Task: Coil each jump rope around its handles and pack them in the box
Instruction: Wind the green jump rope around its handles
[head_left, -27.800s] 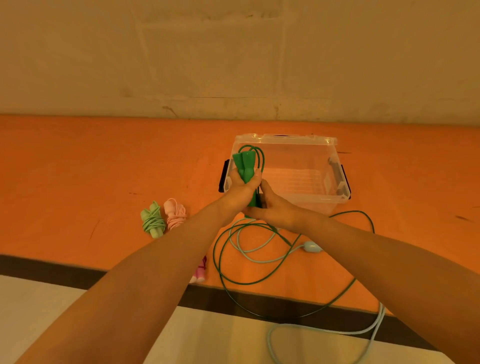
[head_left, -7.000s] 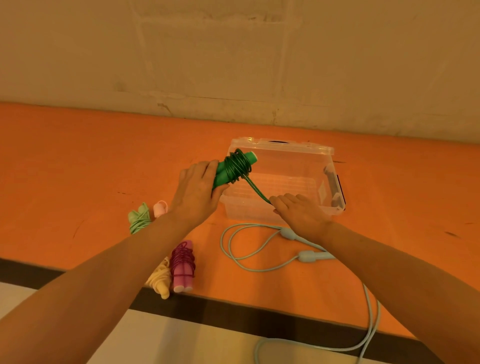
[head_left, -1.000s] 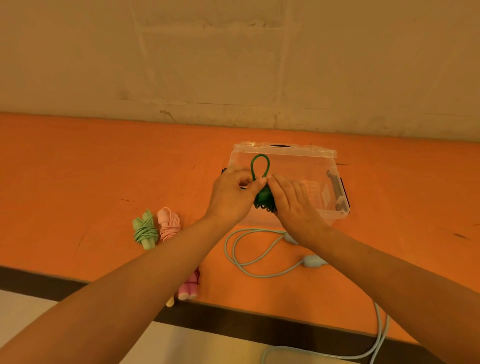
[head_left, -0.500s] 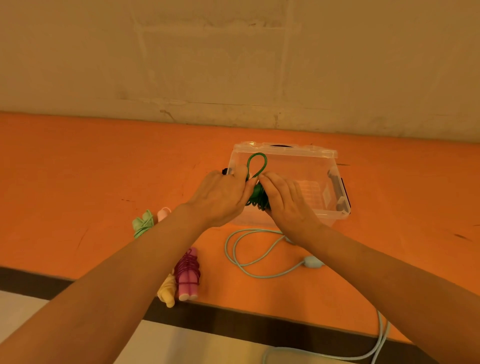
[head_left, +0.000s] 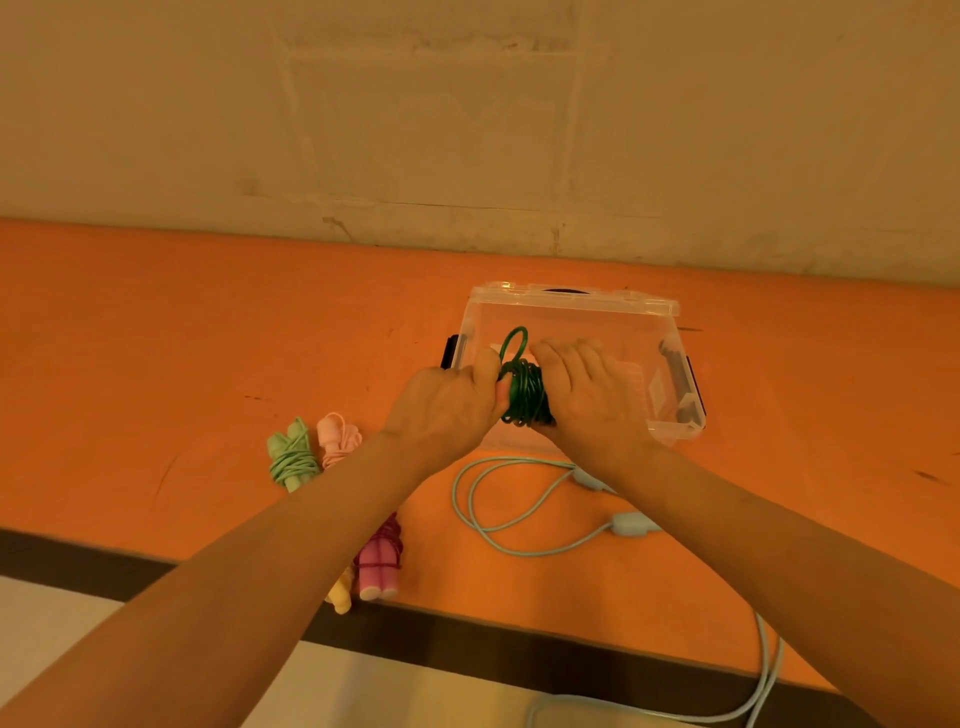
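From the head view, we gripped the coiled dark green rope (head_left: 525, 396) between left hand (head_left: 448, 410) and right hand (head_left: 589, 400) over the clear box (head_left: 649, 312), apparently securing its end loop, so lowering it in seemed next.

Bare orange table (head_left: 182, 332) left of clear box (head_left: 670, 332); coiled ropes (head_left: 311, 452) nearer.

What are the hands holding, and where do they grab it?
Both hands hold the dark green jump rope: left hand grips its left end, right hand its right side.
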